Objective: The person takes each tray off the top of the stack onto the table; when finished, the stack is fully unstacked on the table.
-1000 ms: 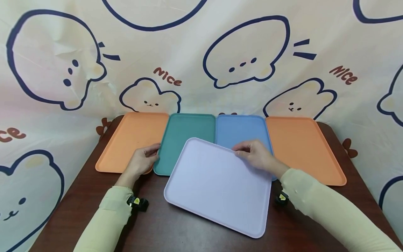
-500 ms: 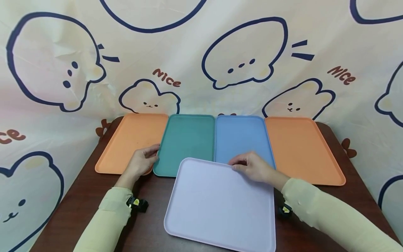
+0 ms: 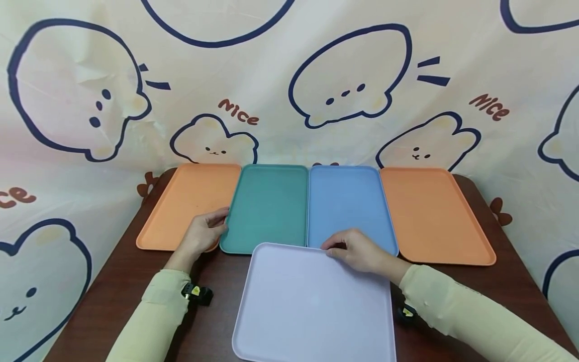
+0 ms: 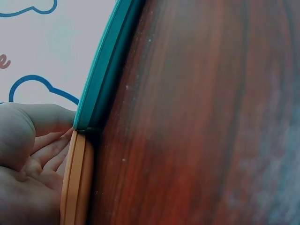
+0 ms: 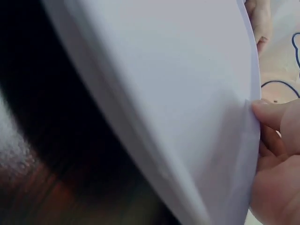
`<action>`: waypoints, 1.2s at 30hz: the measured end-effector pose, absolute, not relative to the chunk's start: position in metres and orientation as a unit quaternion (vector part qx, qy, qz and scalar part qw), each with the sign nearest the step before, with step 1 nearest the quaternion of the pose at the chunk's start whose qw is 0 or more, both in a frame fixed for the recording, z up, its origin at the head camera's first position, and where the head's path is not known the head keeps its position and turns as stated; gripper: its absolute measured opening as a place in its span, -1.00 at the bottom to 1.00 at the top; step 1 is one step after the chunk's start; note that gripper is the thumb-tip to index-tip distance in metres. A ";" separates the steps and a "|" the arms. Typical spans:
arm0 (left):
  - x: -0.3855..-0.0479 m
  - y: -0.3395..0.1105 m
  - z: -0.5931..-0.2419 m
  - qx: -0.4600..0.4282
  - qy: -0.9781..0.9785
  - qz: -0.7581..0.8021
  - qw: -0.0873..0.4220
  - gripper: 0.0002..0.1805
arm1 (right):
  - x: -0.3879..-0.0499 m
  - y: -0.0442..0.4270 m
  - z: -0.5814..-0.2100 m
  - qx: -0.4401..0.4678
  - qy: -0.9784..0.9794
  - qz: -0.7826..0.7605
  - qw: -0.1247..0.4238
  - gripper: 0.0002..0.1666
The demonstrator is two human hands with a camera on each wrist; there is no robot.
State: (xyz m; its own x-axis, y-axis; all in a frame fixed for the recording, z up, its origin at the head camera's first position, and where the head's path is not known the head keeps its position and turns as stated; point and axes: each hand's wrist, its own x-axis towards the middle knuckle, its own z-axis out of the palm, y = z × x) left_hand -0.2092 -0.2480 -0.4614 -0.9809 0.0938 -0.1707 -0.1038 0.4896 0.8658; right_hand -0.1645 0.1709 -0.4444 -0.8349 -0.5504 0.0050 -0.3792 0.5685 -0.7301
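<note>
A pale lavender tray (image 3: 312, 306) lies in front of the others in the head view, its near part cut off by the frame's bottom. My right hand (image 3: 359, 254) pinches its far rim, thumb on the near side and fingers behind, as the right wrist view shows at the thumb (image 5: 269, 115). My left hand (image 3: 201, 231) rests over the left orange tray (image 3: 181, 213), fingertips at the left edge of the green tray (image 3: 269, 211). In the left wrist view the thumb (image 4: 54, 117) touches the corner where the green and orange rims meet; the fingers are loosely bent.
A blue tray (image 3: 348, 201) and a second orange tray (image 3: 436, 216) continue the row along the back of the dark wooden table (image 3: 208, 322). A cartoon-printed curtain (image 3: 289, 136) hangs right behind the table.
My right hand has drawn the lavender tray toward me and turned it straighter, uncovering more of the green and blue trays. My left hand has stayed in place.
</note>
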 end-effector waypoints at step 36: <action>-0.208 -0.246 -0.460 0.000 0.859 0.503 0.096 -0.43 | -0.148 0.139 -0.457 -0.291 0.927 -0.237 -0.009 -0.93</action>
